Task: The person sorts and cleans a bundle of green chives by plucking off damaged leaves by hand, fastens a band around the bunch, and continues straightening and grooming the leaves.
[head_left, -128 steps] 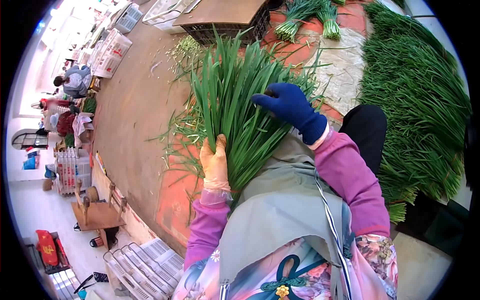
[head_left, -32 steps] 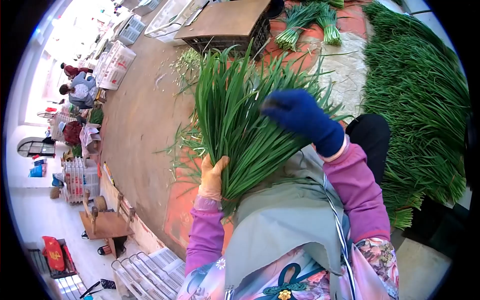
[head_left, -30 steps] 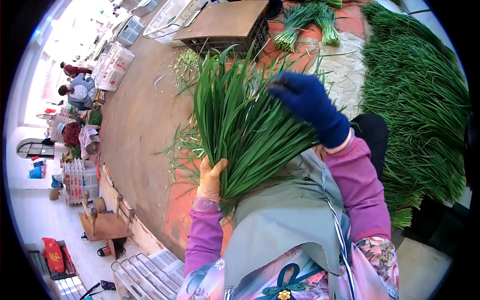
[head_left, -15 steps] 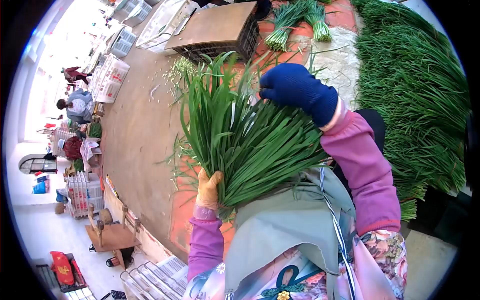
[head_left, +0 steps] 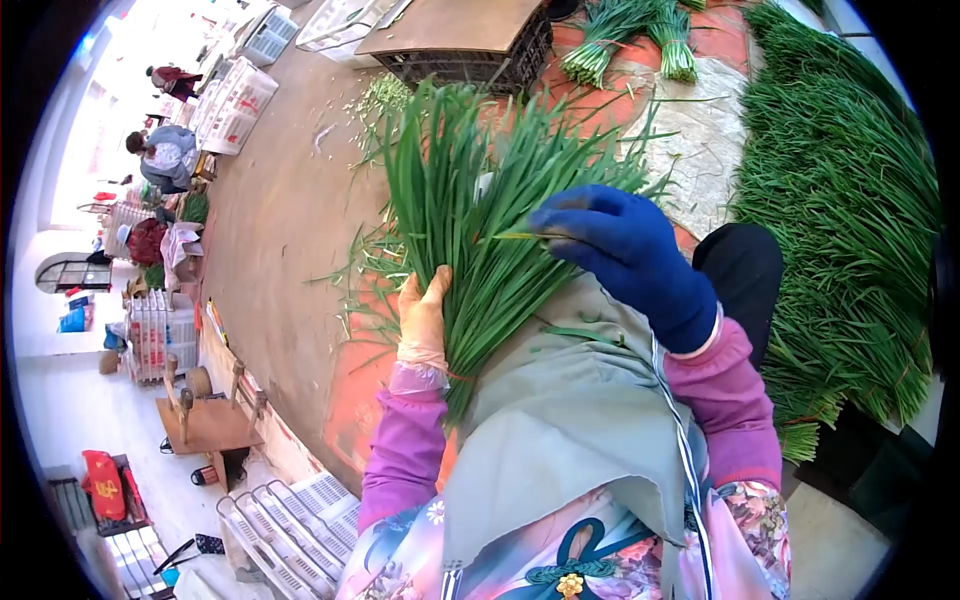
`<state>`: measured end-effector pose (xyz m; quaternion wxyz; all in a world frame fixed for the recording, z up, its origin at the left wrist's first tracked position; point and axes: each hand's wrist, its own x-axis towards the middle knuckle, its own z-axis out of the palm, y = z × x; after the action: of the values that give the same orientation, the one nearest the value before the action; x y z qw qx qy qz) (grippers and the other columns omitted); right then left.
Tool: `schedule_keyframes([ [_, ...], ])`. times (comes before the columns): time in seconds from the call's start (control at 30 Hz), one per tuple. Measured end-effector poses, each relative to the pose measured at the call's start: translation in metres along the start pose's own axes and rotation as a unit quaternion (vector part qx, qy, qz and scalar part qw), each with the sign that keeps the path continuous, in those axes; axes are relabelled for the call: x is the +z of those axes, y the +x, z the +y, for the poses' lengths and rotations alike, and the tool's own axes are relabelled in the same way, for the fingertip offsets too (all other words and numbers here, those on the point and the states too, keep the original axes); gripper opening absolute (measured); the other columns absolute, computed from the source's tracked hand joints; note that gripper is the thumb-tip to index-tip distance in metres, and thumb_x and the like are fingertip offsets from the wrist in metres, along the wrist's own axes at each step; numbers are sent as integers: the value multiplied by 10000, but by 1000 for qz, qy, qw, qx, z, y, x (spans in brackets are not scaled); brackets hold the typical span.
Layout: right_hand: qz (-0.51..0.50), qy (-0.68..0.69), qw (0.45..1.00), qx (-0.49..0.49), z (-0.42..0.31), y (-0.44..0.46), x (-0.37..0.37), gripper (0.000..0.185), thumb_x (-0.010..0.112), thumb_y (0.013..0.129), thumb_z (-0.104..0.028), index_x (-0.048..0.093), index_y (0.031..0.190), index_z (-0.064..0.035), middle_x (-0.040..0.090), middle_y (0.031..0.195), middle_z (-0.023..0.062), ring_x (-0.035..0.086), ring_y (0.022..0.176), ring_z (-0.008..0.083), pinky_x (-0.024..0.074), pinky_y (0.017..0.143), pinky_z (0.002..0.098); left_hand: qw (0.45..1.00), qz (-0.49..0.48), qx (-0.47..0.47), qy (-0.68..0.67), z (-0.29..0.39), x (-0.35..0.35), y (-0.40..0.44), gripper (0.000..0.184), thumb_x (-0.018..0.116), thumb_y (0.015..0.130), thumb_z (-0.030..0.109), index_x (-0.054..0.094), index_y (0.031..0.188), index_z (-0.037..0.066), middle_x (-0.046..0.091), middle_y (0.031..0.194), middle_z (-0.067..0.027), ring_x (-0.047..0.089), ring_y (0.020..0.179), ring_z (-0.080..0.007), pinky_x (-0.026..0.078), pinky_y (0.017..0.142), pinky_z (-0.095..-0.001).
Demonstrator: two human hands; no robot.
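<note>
A spread bunch of garlic chives [head_left: 490, 215], long flat green leaves, fans out over my lap and the grey-green apron [head_left: 560, 440]. My left hand [head_left: 423, 318], in a pale orange glove, is closed round its lower part, thumb upward. On the bunch's right side, my right hand [head_left: 640, 265] wears a dark blue knitted glove. Its thumb and fingers pinch a thin leaf with a yellowish tip [head_left: 515, 236], which lies across the green leaves. Part of that leaf is hidden by the fingers. A loose leaf [head_left: 585, 334] rests on the apron.
A large heap of chives [head_left: 840, 220] lies to the right. Tied bundles [head_left: 598, 45] sit on the orange sheet ahead. A board [head_left: 455, 25] tops a black crate [head_left: 470, 70]. Crates [head_left: 235, 105], a small wooden stool [head_left: 210, 425] and people [head_left: 165, 155] are at left.
My right hand has come down and toward me from the upper leaves, now pinching a yellow-tipped leaf. The bunch stands more upright and spread in my left hand. The view has shifted slightly.
</note>
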<state>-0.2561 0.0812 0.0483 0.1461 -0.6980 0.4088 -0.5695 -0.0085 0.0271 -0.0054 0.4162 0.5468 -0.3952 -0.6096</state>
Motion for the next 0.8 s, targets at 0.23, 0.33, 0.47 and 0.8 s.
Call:
schedule_keyframes([
  [0.23,-129,-20,991,-26,-26,-16,-20,251,637,726,-76,610,974,-99,614,926,80,595,815,248,475,676,334,1000,-25,18,-4,-11,5,4,232,607,806,27,580,1034,-9,623,929,-39,569,793,-103,461,735,-231],
  [0.33,-269,57,957,-88,-35,-28,-11,233,610,735,-140,607,968,-140,604,900,53,582,776,267,462,637,359,998,-27,41,30,-8,12,-3,225,608,808,33,583,1028,-8,625,922,-37,561,785,-94,455,735,-225],
  [0.47,-192,40,980,-32,-36,-36,-19,205,646,721,-126,619,921,-95,602,982,81,581,817,285,461,676,354,992,-34,92,81,-10,12,-3,227,616,804,46,584,1022,-12,627,919,-41,552,782,-90,449,740,-221],
  [0.8,138,428,857,251,-8,-64,-13,197,447,878,-92,595,879,39,616,931,161,585,918,245,455,824,342,932,-95,190,295,6,-2,-37,986,773,580,177,201,1362,-9,376,1296,-220,368,1208,-300,298,1004,-354],
])
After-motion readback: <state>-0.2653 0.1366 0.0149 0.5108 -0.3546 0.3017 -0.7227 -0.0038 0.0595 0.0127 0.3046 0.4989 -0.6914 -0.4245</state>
